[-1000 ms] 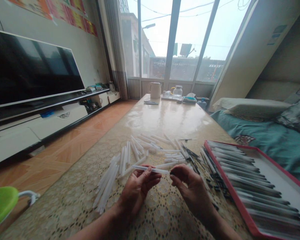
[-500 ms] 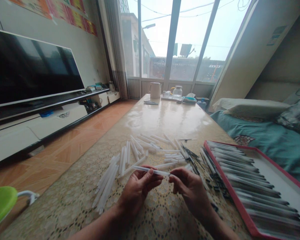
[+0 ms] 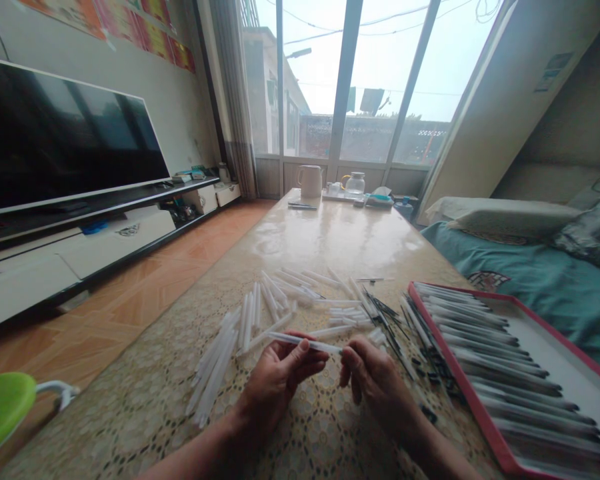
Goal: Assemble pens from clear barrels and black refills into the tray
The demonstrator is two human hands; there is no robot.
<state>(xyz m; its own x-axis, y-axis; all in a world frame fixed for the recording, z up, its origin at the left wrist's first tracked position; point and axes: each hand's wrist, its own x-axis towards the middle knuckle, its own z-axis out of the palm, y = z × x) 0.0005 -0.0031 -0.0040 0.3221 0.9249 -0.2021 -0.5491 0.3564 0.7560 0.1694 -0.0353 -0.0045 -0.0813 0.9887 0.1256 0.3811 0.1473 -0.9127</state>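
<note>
A slim white pen (image 3: 325,347) lies almost level above the table, held between both hands. My left hand (image 3: 275,380) closes on its barrel, thumb on top and fingers beneath. At the barrel's right end, my right hand (image 3: 383,383) pinches with thumb and forefinger, hiding that tip. Left of the hands lie white pen barrels (image 3: 215,373) in a loose pile, with more barrels (image 3: 280,290) scattered beyond. Thin dark refills (image 3: 387,320) and small black pieces (image 3: 425,380) lie by my right hand.
A red-rimmed box (image 3: 485,430) holding rows of pens (image 3: 500,363) stands at the right. A kettle (image 3: 310,181) and a glass jug (image 3: 355,183) are at the table's far end. On the left are a green stool (image 3: 5,407) and a television (image 3: 65,133).
My right hand has shifted slightly to the right and turned a little, still at the pen's end. The left hand has barely moved.
</note>
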